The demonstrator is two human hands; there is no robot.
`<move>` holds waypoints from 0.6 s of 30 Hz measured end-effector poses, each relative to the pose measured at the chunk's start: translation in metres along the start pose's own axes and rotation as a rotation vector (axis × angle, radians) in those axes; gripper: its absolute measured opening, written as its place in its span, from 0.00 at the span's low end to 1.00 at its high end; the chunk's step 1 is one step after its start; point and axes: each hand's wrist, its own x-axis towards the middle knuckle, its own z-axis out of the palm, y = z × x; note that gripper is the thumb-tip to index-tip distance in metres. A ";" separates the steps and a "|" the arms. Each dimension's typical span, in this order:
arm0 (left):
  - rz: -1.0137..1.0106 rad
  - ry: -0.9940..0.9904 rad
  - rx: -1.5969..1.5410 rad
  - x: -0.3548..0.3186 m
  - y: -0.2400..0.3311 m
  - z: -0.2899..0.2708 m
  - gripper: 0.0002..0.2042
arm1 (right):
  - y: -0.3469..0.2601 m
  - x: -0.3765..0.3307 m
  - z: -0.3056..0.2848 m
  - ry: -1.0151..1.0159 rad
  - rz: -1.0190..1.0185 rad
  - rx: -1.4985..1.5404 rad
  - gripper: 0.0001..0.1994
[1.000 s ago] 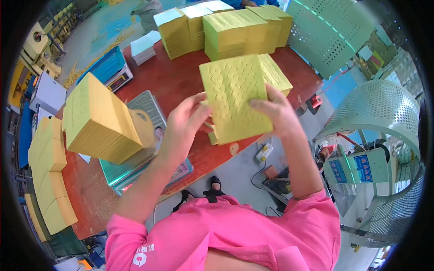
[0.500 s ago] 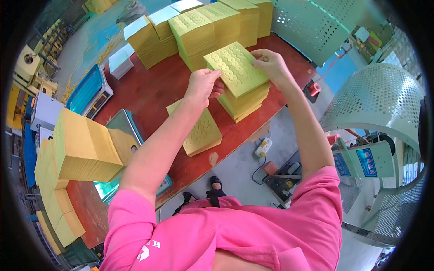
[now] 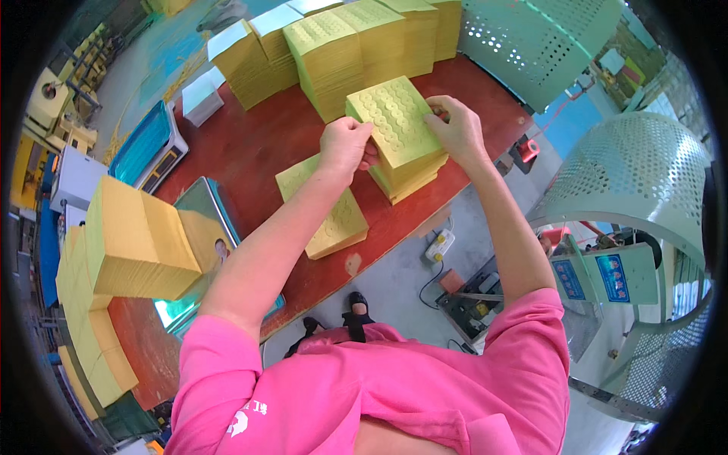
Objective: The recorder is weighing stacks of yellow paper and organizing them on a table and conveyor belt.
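Note:
A stack of yellow embossed paper (image 3: 396,121), its top face patterned with rows of round coin-like shapes, stands near the table's front edge. My left hand (image 3: 347,145) is closed at its left edge, thumb on the top sheets and fingers curled below. From the other side my right hand (image 3: 459,133) pinches the right edge with thumb and forefinger. The upper sheets sit slightly off line from those beneath. A lower stack of the same paper (image 3: 339,227) lies to the left, partly hidden under my left forearm.
Tall yellow paper stacks (image 3: 326,72) line the back of the red table (image 3: 254,140). At left are a scale (image 3: 155,155), another scale (image 3: 216,227) and a big paper stack (image 3: 140,243). A perforated metal guard (image 3: 626,167) stands on the right; a power strip (image 3: 440,246) lies below.
Both hands have lowered the top yellow sheets, which were tilted above the stack, so that they now rest nearly in line with it. My right hand has shifted slightly down.

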 end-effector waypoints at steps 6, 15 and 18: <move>0.415 0.128 0.301 -0.052 -0.024 0.009 0.12 | -0.014 -0.015 0.005 0.218 -0.217 -0.074 0.15; 0.611 -0.159 0.403 -0.247 -0.059 -0.108 0.12 | -0.158 -0.136 0.046 0.088 -0.254 0.499 0.15; 0.340 0.015 0.330 -0.296 -0.074 -0.177 0.08 | -0.188 -0.152 0.078 -0.126 -0.327 0.612 0.15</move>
